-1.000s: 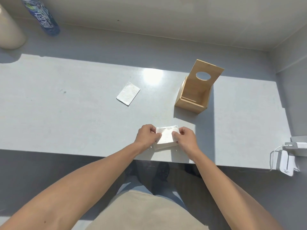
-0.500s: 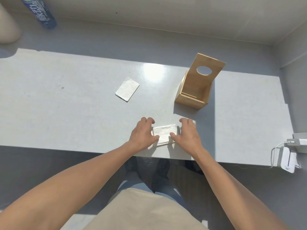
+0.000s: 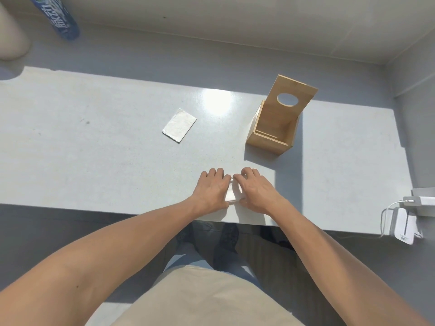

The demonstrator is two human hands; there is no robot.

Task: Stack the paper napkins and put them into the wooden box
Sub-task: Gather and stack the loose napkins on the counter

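A small stack of white paper napkins (image 3: 231, 195) lies on the pale table (image 3: 94, 161) near its front edge. My left hand (image 3: 211, 190) and my right hand (image 3: 255, 190) press flat on it from both sides and cover most of it. Only a narrow strip of the stack shows between my thumbs. One more folded napkin (image 3: 179, 125) lies alone further back and to the left. The wooden box (image 3: 273, 135) stands open at the back right of my hands, its lid with a round hole (image 3: 290, 98) tilted up.
A blue bottle (image 3: 60, 18) and a cream-coloured object (image 3: 11, 38) stand at the far left beyond the table. A white charger with a cable (image 3: 403, 225) hangs off the right end. A wall corner closes the right side.
The stack was held up between my fingers one second ago. It now lies on the table, and my hands have closed in over it until they nearly touch.
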